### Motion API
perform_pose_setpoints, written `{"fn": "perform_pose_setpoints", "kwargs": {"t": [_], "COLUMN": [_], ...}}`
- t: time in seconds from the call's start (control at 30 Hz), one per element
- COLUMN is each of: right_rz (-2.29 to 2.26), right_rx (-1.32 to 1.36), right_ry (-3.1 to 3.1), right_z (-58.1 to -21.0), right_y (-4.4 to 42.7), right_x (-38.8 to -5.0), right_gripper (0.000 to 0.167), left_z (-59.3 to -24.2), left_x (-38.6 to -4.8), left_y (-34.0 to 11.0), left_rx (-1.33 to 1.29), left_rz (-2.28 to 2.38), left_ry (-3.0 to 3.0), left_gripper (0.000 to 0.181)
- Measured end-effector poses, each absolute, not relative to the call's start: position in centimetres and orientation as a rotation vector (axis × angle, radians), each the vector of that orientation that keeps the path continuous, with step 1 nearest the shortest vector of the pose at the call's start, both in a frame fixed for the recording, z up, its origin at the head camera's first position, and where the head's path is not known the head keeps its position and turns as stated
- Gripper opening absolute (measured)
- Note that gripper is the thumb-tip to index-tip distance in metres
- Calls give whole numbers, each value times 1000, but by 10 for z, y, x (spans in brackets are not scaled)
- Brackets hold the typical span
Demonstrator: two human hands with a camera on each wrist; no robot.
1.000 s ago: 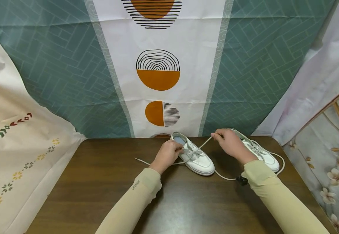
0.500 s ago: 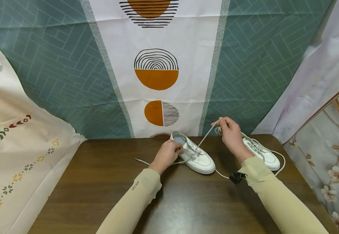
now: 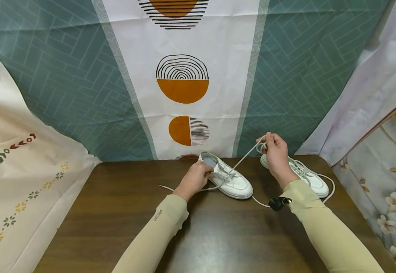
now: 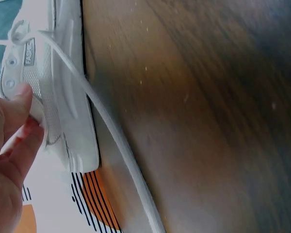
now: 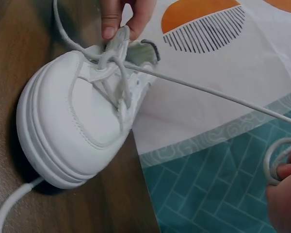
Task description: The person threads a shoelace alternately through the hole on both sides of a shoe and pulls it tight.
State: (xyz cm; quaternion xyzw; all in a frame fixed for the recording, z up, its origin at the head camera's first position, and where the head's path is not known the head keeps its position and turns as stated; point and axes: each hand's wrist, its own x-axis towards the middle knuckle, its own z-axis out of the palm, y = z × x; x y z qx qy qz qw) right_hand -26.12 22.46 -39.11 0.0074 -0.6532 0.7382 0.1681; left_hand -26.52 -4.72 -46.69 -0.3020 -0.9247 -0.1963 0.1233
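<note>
On the table (image 3: 92, 212): one white shoe (image 3: 238, 187) sits ahead of you near the far edge — second shoe (image 3: 316, 186) to its right.
Left hand (image 3: 194, 179): your thumb and fingers pinch the shoe's tongue (image 5: 120, 44).
Right hand (image 3: 278, 155): your curled fingers grip a taut lace (image 5: 208, 91) — a loop (image 5: 268, 165) beside them.
Lace end (image 3: 165, 187): lies left of the shoe.

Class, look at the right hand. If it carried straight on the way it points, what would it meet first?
Most likely the curtain: the right hand, holding the lace, points forward at it, though the gap between them is hard to judge.
</note>
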Motion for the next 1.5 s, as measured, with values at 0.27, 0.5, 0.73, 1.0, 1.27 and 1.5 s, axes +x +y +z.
{"fn": "perform_pose_setpoints", "kwargs": {"t": [0.27,0.5,0.73,1.0,1.27,1.5], "right_rz": [1743,1348,1035,892,890,623], "right_rx": [17,133,226,481,712,777], "right_ry": [-2346,-2733,-2905,-2884,-2946,-2939], "right_z": [-402,-425,-443,-450,-453,-457], "right_y": [230,233,229,202,188,187], "right_x": [-269,-275,-268,-252,-250,-248], "right_gripper": [42,39,48,19,30,29], "left_z": [-466,-469,-474,-465,-466,-467], "left_x": [-266,-266,-264,-250,-247,-245], "left_y": [-54,-55,-52,-41,-43,-53], "left_rx": [-979,-959,-898,-926,-1036,-1003], "left_rz": [-729,-841,-889,-766,-506,-674], "left_ry": [-2732,-2729,-2739,-2624,-3049,-3229], "left_gripper": [7,8,14,15,24,23]}}
